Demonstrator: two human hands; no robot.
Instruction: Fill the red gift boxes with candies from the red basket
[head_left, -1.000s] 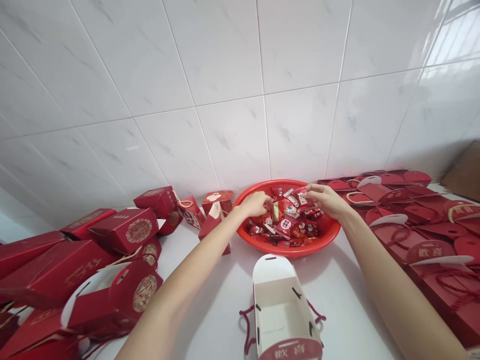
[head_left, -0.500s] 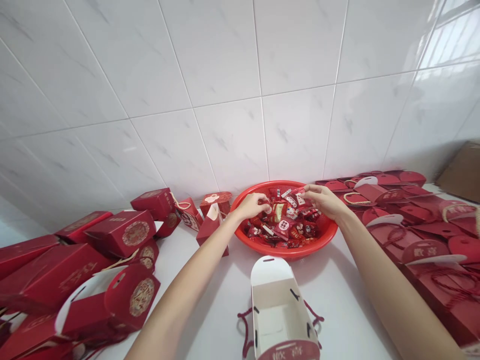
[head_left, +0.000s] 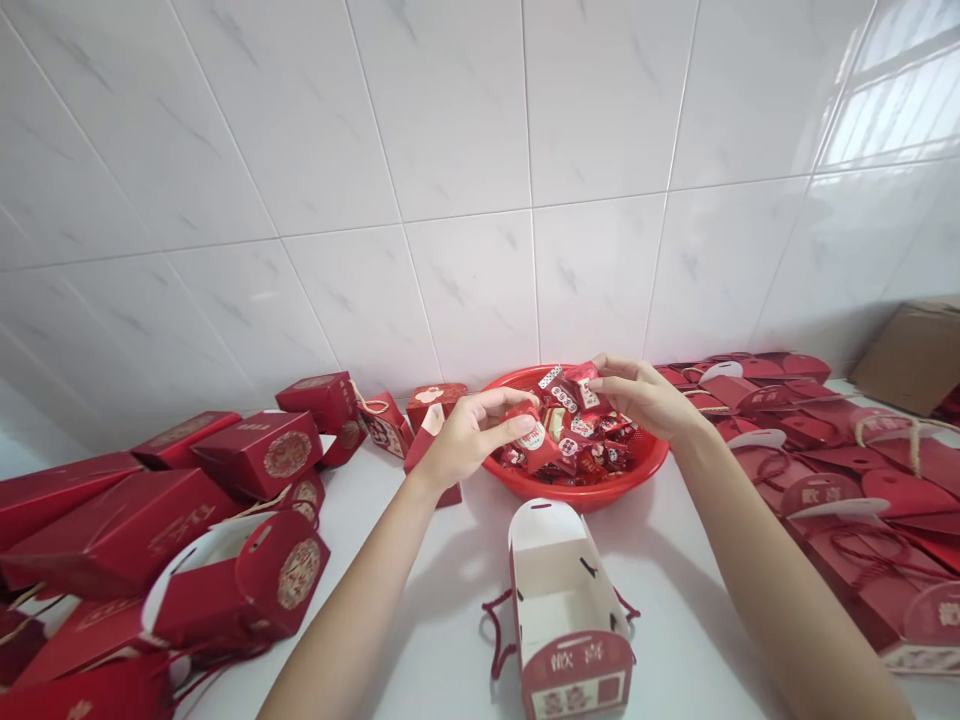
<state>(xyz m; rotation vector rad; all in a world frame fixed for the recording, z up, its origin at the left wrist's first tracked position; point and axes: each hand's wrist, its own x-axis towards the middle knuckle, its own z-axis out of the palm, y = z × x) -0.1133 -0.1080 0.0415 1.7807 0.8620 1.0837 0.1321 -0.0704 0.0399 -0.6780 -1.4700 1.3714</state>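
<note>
A red plastic basket (head_left: 607, 492) full of wrapped candies (head_left: 592, 455) stands against the wall. My left hand (head_left: 474, 432) is closed on a red wrapped candy (head_left: 534, 445) with a pale label, lifted at the basket's left side. Over the basket's right side, my right hand (head_left: 637, 395) pinches another red and white candy packet (head_left: 587, 388) between thumb and fingers. In front of the basket sits an open gift box (head_left: 571, 660), its pale inside facing up and bare, with dark red cord handles hanging at both sides.
Several red gift boxes (head_left: 127, 530) crowd the table's left side. More red boxes (head_left: 840, 470) with cord handles lie in rows on the right. A small red box (head_left: 435, 400) stands left of the basket. At the far right is a brown cardboard box (head_left: 911, 355).
My left hand has risen out of the basket with a red candy in its fingers. My right hand has shifted slightly left and now holds a packet. The view has tilted a little.
</note>
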